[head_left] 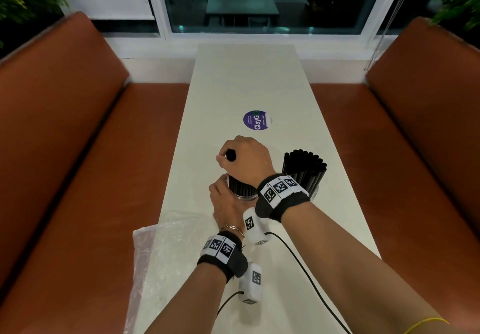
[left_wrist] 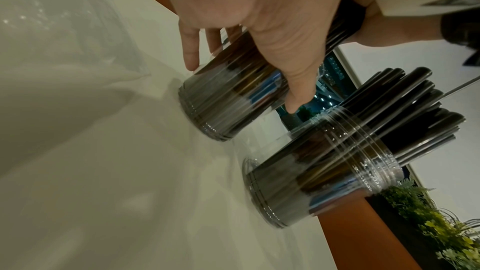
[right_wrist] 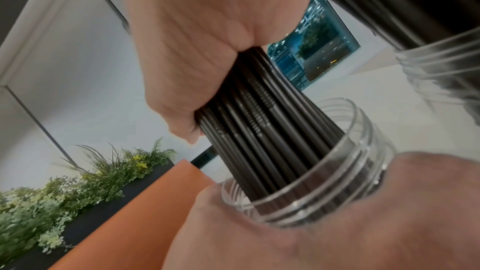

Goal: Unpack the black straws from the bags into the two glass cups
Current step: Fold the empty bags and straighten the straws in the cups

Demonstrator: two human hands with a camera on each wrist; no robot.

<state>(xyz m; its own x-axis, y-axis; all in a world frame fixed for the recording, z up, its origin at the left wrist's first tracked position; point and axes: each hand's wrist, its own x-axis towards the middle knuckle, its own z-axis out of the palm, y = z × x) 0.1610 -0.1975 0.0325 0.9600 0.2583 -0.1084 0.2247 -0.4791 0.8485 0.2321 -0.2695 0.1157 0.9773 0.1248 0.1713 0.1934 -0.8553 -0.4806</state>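
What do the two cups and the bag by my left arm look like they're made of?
Left cup and right cup: clear, glossy, with ridged bands near the rim; glass or hard plastic, can't tell which. Bag: thin, clear, crinkled film, likely soft plastic.

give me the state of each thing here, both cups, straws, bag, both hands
left cup: upright on table, part-filled with straws
right cup: upright, packed with straws
straw bundle: lower ends in left cup
plastic bag: empty, flat on table
left hand: grips left cup
right hand: grips straw bundle
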